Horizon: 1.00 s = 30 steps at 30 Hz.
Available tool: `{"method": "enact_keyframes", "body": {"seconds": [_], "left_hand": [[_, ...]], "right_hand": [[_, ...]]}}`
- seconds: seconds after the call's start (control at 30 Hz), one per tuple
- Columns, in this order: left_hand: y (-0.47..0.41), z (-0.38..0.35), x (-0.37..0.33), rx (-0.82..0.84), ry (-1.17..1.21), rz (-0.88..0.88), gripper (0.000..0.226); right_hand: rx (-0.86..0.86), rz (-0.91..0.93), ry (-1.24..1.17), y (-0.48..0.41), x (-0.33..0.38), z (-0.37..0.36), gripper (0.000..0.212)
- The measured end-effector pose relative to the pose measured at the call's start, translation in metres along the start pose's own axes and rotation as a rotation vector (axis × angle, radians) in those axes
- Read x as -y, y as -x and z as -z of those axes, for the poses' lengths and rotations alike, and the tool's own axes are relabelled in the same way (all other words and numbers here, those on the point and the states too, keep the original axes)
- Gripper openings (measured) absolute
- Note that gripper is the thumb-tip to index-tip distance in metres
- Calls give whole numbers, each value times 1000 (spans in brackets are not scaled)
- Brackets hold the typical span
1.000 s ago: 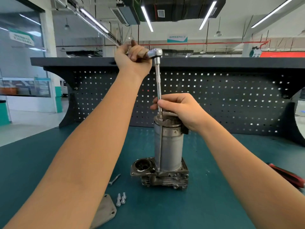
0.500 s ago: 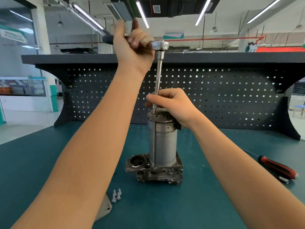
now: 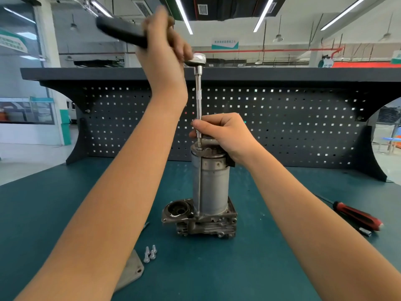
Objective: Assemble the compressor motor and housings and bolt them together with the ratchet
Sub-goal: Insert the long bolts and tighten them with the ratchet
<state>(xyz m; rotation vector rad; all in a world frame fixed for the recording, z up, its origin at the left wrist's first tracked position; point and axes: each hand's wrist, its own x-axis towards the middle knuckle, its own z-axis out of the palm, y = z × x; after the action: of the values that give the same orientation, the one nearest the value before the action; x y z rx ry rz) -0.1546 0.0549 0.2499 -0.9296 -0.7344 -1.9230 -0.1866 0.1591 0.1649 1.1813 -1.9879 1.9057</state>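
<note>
Swung round since half a second ago, the ratchet (image 3: 198, 58) handle now juts out left of the left hand (image 3: 162, 51), blurred, with that grip clenched round it. The right hand (image 3: 223, 133) pinches the long extension (image 3: 199, 98) just above the motor (image 3: 213, 183), a grey can standing upright in the housing (image 3: 206, 223) mid-tabletop (image 3: 238, 268); the housing's open round bore beside it looks dark inside. Three bolts (image 3: 150, 254) and a plate (image 3: 132, 272) lie near left, and a screwdriver (image 3: 358, 217) lies well right.
</note>
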Motion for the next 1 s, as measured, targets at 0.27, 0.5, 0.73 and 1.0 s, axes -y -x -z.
{"method": "enact_keyframes", "body": {"seconds": [0.27, 0.5, 0.73, 1.0], "left_hand": [[-4, -2, -1, 8, 209, 225, 35], [-30, 20, 18, -272, 597, 540, 32], [-13, 5, 4, -64, 111, 251, 29], [5, 0, -5, 103, -39, 3, 33]], "right_hand": [[28, 3, -34, -2, -1, 5, 14], [144, -68, -76, -3, 3, 8, 16], [60, -40, -93, -5, -2, 6, 12], [59, 1, -17, -4, -2, 7, 9]]}}
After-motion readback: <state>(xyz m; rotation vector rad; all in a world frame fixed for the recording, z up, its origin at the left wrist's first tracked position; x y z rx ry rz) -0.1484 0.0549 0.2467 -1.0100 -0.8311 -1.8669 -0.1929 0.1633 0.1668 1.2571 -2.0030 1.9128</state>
